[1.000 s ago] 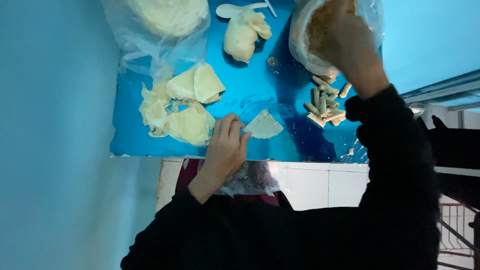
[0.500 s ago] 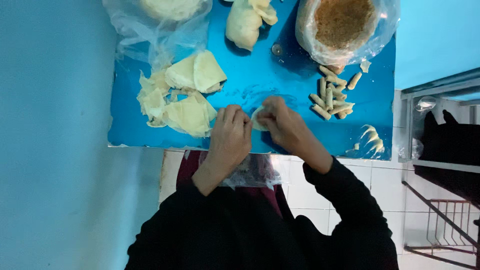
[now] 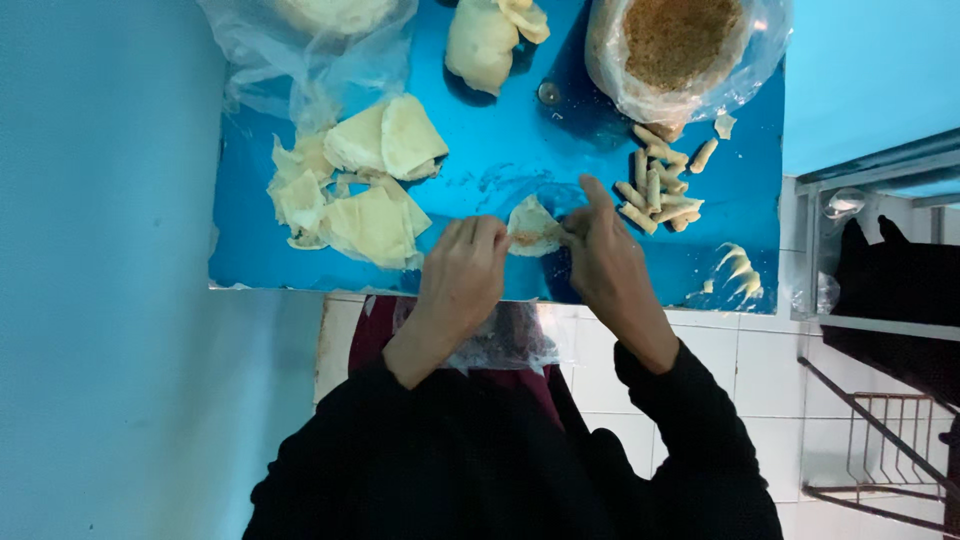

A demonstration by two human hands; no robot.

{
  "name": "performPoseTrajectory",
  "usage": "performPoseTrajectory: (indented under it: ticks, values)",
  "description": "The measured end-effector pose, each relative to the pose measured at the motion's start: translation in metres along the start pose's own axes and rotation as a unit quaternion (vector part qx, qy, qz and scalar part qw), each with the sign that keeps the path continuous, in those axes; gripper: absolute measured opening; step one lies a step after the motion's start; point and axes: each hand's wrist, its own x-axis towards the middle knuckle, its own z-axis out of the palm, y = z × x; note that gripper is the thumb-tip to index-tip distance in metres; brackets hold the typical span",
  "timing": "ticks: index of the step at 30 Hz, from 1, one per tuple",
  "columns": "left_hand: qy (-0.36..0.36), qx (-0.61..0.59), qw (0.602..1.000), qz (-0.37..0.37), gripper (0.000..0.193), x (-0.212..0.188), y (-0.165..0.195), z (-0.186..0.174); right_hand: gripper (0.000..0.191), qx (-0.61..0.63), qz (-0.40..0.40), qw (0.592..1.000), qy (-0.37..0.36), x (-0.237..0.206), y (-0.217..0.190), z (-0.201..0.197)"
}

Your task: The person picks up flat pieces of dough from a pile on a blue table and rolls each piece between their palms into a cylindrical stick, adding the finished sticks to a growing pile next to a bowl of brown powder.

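A small pale dough wrapper (image 3: 531, 228) with a bit of brown filling lies at the near edge of the blue table (image 3: 500, 170). My left hand (image 3: 462, 272) pinches its left edge and my right hand (image 3: 603, 255) grips its right edge, forefinger raised. A pile of rolled pastry sticks (image 3: 660, 185) lies just right of my right hand. A clear bag of brown crumb filling (image 3: 678, 45) sits at the far right. Loose flat wrappers (image 3: 365, 185) are heaped to the left of my hands.
A lump of dough (image 3: 485, 38) and a clear plastic bag (image 3: 310, 45) with more dough lie at the far edge. A few curled pastry pieces (image 3: 735, 270) sit at the near right corner. A metal rack (image 3: 880, 440) stands on the tiled floor to the right.
My right hand came down from the filling bag to the wrapper. Both hands now hold the wrapper, which carries filling and is lifted at its edges.
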Motion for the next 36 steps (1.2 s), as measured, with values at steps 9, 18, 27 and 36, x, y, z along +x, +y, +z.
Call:
performPoseTrajectory:
  ticks: [9,18,27,36]
  values:
    - [-0.033,-0.049,0.997,0.047,0.027,-0.01,0.003,-0.003,0.065,0.079,0.039,0.993,-0.076,0.007,-0.007,-0.006]
    - [-0.079,0.059,0.98,0.174,0.03,0.002,-0.015,0.002,0.061,0.136,0.026,0.985,-0.101,0.007,-0.016,-0.009]
    - [-0.057,0.1,0.985,0.125,0.018,0.027,-0.019,0.016,0.077,0.056,-0.069,0.99,-0.113,0.036,-0.005,-0.009]
    - [-0.037,0.209,0.952,0.219,0.021,0.012,-0.013,0.012,0.059,0.103,-0.036,0.991,-0.073,0.022,0.006,0.005]
